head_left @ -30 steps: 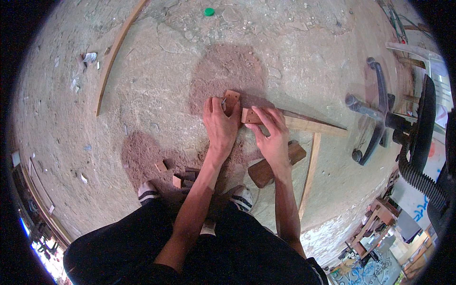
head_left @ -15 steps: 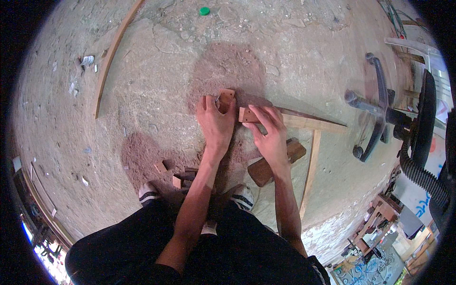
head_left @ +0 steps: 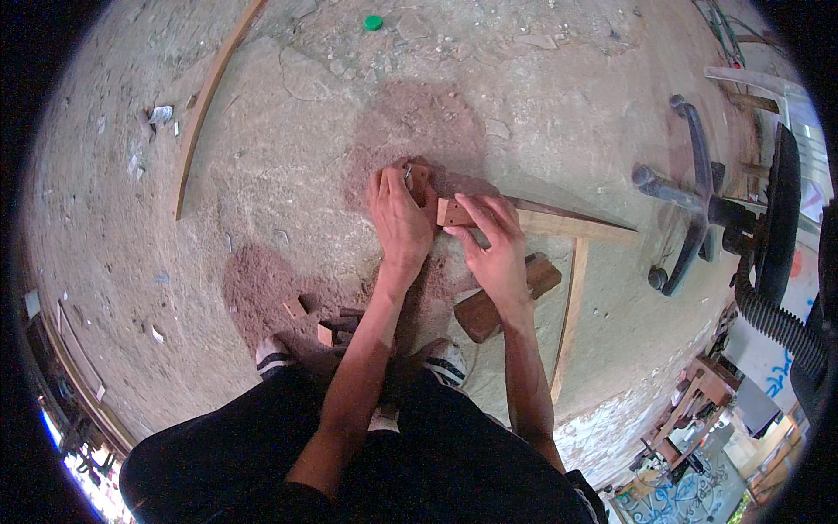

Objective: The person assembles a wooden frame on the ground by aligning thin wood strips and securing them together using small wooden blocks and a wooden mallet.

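My left hand (head_left: 403, 223) is closed around a small reddish-brown wooden block (head_left: 420, 178), its fingers hiding much of it. A thin shiny metal piece (head_left: 408, 171) shows by the fingertips; I cannot make out its kind. Just to the right, my right hand (head_left: 496, 240) pinches another wooden block (head_left: 452, 213) with small dark holes in its face. The two blocks are close together, with a narrow gap between them. Below my right hand a larger brown wooden block (head_left: 482, 315) lies on the floor, partly hidden by the wrist.
Reddish sawdust (head_left: 419, 113) covers patches of the concrete floor. Small wood offcuts (head_left: 327, 333) lie by my feet. A joined wooden strip frame (head_left: 572, 306) is at right, a long strip (head_left: 199, 118) at left. A chair base (head_left: 694, 179) stands far right; a green cap (head_left: 374, 23) lies far ahead.
My left hand has turned slightly and shifted a little to the right, and the block in it has tilted. My right hand and its block have hardly moved.
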The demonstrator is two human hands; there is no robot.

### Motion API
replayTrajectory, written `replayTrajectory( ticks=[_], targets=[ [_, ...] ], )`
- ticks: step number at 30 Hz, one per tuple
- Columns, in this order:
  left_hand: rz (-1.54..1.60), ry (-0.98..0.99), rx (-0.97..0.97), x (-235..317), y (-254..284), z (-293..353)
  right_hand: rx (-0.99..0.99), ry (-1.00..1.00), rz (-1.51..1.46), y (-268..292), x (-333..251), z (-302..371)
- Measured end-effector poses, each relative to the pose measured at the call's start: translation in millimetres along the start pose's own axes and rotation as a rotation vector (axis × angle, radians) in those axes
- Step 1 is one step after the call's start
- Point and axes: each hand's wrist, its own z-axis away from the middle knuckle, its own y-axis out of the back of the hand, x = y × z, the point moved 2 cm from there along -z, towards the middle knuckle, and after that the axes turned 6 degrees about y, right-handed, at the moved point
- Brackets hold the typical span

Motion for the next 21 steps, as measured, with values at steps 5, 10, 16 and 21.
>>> replayTrajectory(
  ticks=[5,10,16,21],
  targets=[
    [0.024,-0.136,0.094,4.4,6.7,-3.3,-0.028,-0.036,-0.037,2.7,0.4,0.5],
    [-0.057,-0.088,0.068,1.8,1.8,-0.5,0.010,-0.012,-0.027,6.7,-3.2,1.2],
    [0.065,-0.032,0.033,-0.4,-7.0,2.1,0.032,0.011,-0.011,9.2,-4.5,-1.8],
    [0.137,0.019,0.015,0.3,-5.5,10.1,0.028,0.021,-0.039,8.2,-4.1,0.2]
  ],
)
